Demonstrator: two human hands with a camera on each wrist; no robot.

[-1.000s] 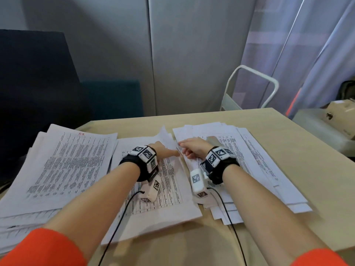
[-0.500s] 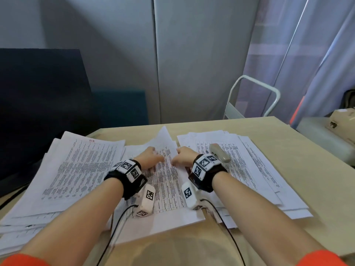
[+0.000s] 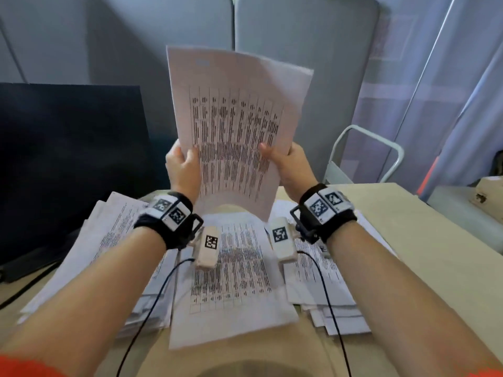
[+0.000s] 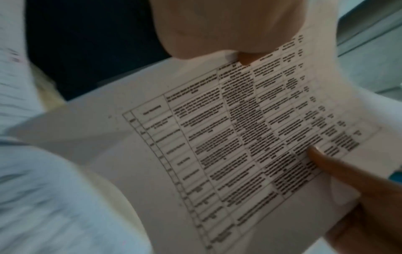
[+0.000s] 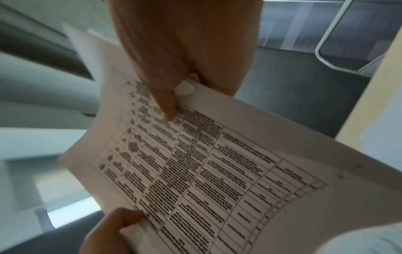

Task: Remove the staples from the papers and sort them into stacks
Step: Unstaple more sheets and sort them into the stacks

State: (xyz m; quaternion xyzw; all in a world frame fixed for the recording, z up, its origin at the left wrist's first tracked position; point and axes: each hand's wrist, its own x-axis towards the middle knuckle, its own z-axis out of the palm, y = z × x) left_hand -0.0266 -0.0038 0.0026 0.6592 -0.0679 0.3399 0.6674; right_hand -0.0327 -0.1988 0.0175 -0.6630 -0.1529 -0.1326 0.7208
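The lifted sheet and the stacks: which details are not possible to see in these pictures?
- Lifted sheet: table text too blurred to read in all views; a staple cannot be made out.
- Left hand and right hand: fingers behind the sheet are hidden in the head view.
- Left stack: motion blur and the forearm cover it.
- Right stack: partly hidden by the right wrist and arm.

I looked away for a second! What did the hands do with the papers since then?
Both hands went up off the table. The left hand and right hand now grip the raised sheet by its sides. The stacks on the table stayed put.
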